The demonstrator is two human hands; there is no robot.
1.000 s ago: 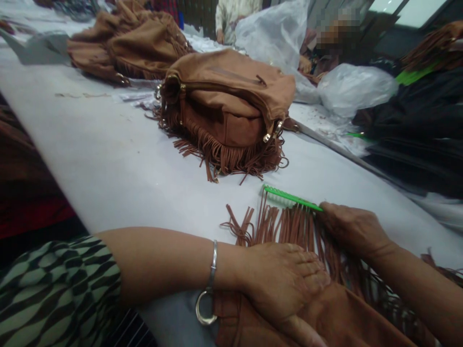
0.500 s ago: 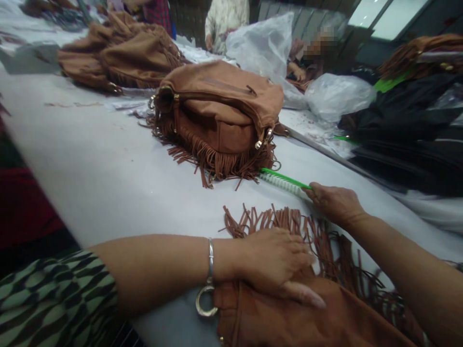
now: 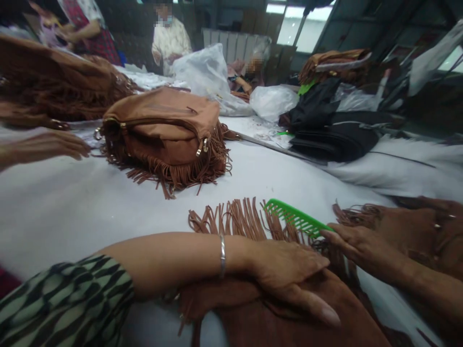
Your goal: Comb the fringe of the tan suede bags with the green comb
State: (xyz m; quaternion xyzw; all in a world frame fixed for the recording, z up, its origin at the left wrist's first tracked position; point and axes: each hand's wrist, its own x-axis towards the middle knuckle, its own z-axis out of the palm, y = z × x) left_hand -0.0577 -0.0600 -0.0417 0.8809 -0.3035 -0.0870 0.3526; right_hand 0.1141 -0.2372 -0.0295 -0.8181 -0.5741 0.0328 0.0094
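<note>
A brown bag piece (image 3: 289,318) with long fringe (image 3: 246,217) lies on the white table (image 3: 144,212) at the bottom. My left hand (image 3: 292,270), a silver bracelet at its wrist, rests flat on it, palm down, thumb spread. My right hand (image 3: 347,241) grips the end of a green comb (image 3: 296,217), whose teeth lie over the fringe strands. The fringe points away from me. Beyond it stands a brown fringed bag (image 3: 166,130) with a zipper and metal rings.
Another person's hand (image 3: 47,147) reaches in from the left, near more brown fringed bags (image 3: 65,82). Clear plastic bags (image 3: 275,101) and a black pile (image 3: 333,130) lie at the back right. More brown fringed material (image 3: 408,231) is at the right. People stand behind the table.
The view has turned right. My right hand has brought the green comb from beside the standing bag onto the fringe. Another person's hand now shows at left.
</note>
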